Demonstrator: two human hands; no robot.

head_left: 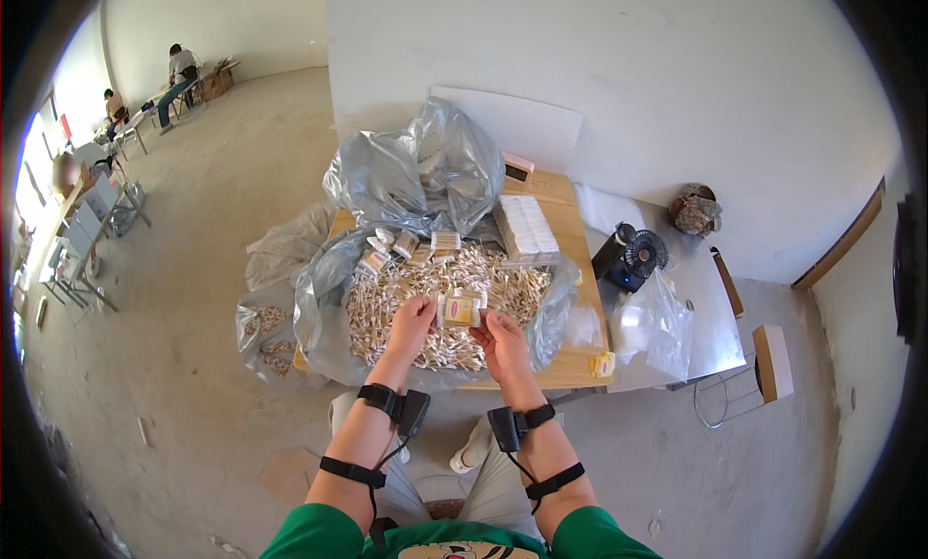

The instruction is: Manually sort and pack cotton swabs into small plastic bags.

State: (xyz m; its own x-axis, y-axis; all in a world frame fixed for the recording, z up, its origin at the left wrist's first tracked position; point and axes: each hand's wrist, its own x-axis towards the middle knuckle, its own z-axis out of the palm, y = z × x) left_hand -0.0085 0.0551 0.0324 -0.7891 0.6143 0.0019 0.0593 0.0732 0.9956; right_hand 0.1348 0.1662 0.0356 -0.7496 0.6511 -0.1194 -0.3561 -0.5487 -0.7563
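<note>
Both my hands hold one small clear packet of cotton swabs (460, 310) above a big heap of loose cotton swabs (425, 303). My left hand (413, 325) grips the packet's left side and my right hand (501, 341) grips its right side. The heap lies on a clear plastic sheet spread over a wooden table (570, 366). Several filled packets (411, 247) lie at the far edge of the heap. Black straps with small devices sit on both my wrists.
A large crumpled grey plastic bag (416, 177) stands behind the heap. A stack of white flat packs (527, 228) lies right of it, with a small black fan (633, 257) and a clear bag (657, 322) on a grey table. People sit at tables far left.
</note>
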